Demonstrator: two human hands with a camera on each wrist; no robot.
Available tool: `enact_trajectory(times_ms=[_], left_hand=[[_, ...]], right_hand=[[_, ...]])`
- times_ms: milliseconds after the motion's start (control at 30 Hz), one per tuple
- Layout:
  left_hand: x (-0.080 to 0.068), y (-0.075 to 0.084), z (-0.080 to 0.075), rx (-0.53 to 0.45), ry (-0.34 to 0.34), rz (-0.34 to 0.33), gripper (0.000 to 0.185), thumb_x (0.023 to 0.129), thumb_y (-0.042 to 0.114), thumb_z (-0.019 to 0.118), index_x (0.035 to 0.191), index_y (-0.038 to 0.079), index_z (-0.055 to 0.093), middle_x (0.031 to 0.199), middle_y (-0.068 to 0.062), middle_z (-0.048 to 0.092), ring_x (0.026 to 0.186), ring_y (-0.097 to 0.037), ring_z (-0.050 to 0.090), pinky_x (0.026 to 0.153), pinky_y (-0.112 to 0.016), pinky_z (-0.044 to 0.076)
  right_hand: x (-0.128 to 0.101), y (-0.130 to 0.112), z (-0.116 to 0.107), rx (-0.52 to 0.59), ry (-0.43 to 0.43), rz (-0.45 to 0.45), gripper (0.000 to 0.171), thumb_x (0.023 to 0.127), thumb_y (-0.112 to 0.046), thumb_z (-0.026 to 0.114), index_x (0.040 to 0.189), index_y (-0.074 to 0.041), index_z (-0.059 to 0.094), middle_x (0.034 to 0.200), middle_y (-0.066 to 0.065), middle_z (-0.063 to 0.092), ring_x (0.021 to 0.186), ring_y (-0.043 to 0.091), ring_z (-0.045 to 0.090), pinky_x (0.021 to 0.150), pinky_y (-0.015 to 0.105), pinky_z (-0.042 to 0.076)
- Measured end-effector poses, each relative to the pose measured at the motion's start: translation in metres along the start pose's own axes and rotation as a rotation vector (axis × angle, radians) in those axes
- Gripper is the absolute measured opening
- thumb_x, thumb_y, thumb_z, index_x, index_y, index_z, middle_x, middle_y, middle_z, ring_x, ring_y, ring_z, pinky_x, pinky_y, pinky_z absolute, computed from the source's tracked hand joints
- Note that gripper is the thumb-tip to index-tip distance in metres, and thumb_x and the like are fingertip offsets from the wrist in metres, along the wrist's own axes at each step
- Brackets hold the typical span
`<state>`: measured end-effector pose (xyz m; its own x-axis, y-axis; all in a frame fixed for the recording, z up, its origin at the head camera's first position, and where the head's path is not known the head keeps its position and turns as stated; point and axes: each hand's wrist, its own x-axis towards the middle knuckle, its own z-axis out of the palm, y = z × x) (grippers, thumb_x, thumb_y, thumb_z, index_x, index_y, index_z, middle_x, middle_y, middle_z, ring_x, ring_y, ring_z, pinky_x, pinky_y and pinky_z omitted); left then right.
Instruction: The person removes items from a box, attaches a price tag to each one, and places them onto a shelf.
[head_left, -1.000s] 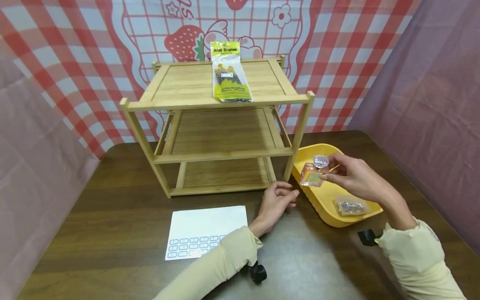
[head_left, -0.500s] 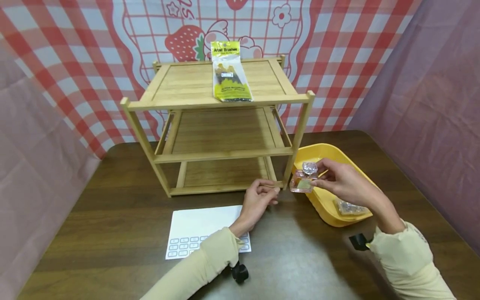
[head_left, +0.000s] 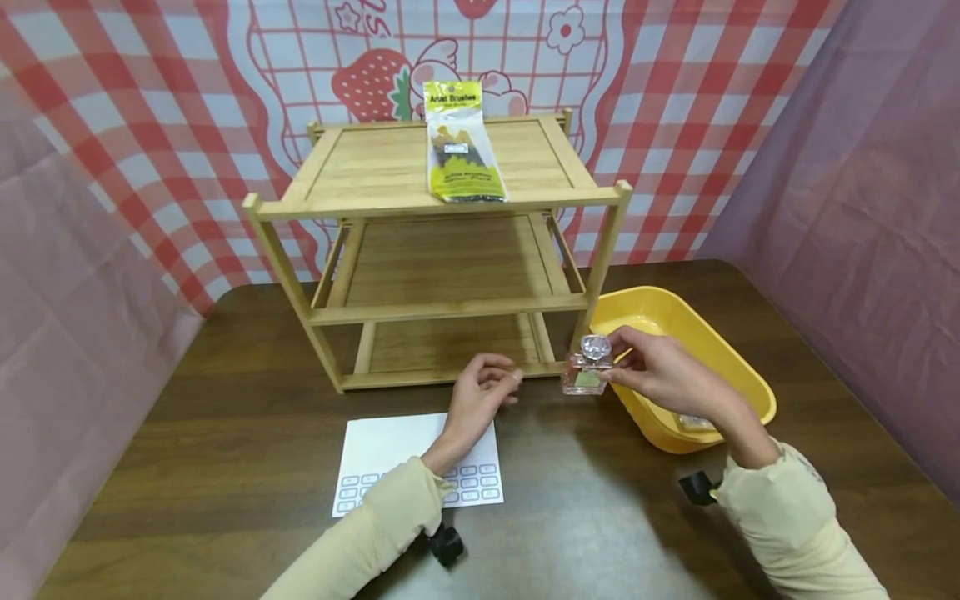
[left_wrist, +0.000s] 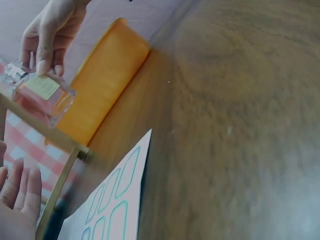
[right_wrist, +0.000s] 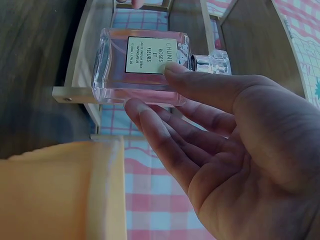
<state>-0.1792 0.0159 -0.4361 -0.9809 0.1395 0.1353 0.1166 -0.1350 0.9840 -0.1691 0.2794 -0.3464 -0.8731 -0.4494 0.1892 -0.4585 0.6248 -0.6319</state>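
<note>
My right hand [head_left: 663, 371] pinches a pink perfume bottle [head_left: 587, 371] between thumb and fingers, upright, by the shelf's front right leg. Its clear faceted cap [right_wrist: 212, 62] and pale label [right_wrist: 150, 55] show in the right wrist view. My left hand [head_left: 480, 400] holds nothing; its fingers are loosely bent in front of the shelf's lowest tier, with the forearm over the sheet of labels [head_left: 397, 433]. The three-tier wooden shelf [head_left: 450, 314] stands at the back, a packet of artist brushes [head_left: 465, 158] lying on its top board.
A yellow tray [head_left: 705, 333] sits to the right of the shelf, a small clear packet [head_left: 693, 422] in it partly hidden by my right arm. A red-and-white checked cloth [head_left: 675, 108] hangs behind the brown table [head_left: 225, 433], with pink cloth [head_left: 847, 250] at the right side.
My right hand has carried the perfume bottle left and slightly down, from over the yellow tray to beside the shelf leg. My left hand has moved left along the shelf front.
</note>
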Motion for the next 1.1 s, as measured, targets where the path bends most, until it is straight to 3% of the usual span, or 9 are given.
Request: enact_trajectory(times_ms=[167,600,1100], left_hand=[[0.000,0.001,-0.012,0.035,0.006,0.012,0.028,0.097,0.005,0.069,0.120,-0.008,0.060,0.097,-0.014,0.070,0.092,-0.034,0.069,0.078,-0.033,0.061],[-0.005,0.006,-0.041,0.115,0.029,0.031,0.027,0.097,0.005,0.069,0.119,-0.008,0.060,0.099,-0.016,0.070,0.094,-0.041,0.067,0.078,-0.033,0.060],[-0.014,0.013,-0.075,0.207,0.047,0.049,0.026,0.097,0.004,0.070,0.119,-0.006,0.062,0.098,-0.015,0.070,0.089,-0.042,0.067,0.074,-0.028,0.059]], right_hand=[[0.002,0.000,0.007,0.022,-0.018,-0.009,0.020,0.092,0.000,0.076,0.107,0.003,0.063,0.096,0.006,0.070,0.084,0.019,0.070,0.070,0.029,0.060],[0.009,0.003,0.025,0.013,-0.029,-0.045,0.019,0.092,0.002,0.075,0.104,0.003,0.061,0.094,0.007,0.067,0.086,0.022,0.069,0.073,0.036,0.060],[0.017,0.006,0.042,0.048,-0.032,-0.060,0.021,0.092,0.005,0.074,0.107,0.007,0.061,0.094,0.009,0.067,0.084,0.021,0.068,0.073,0.034,0.060]])
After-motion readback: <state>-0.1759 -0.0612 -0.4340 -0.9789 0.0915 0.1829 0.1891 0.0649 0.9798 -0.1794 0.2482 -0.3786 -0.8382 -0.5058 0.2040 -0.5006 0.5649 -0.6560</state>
